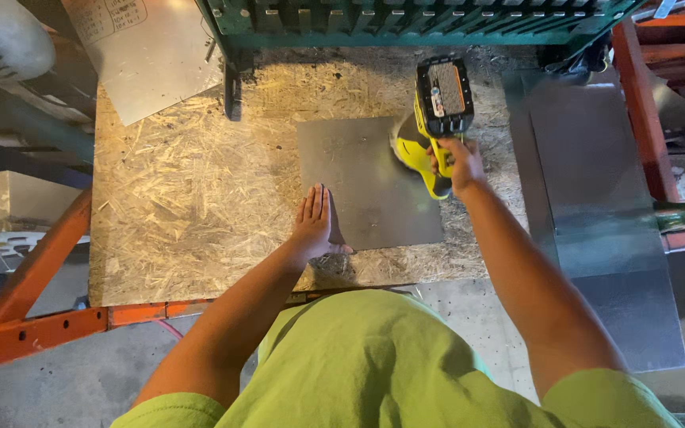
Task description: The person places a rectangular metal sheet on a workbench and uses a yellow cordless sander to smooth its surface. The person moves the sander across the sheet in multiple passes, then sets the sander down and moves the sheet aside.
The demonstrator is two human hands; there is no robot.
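Note:
A square grey metal sheet [370, 178] lies flat on a strand-board bench top [192, 190]. My left hand [313, 222] rests flat on the sheet's near left edge, fingers together and pointing away from me. My right hand [459, 162] grips the handle of a yellow and black cordless drill [435, 119], held upright over the sheet's far right corner. The battery end faces the camera, and the drill's tip is hidden beneath its body.
A second metal sheet [148, 55] lies at the bench's far left corner. A long metal sheet [596, 206] rests to the right. Orange rack beams [41, 325] frame the bench's near and left sides. A green metal frame [406, 24] crosses the back.

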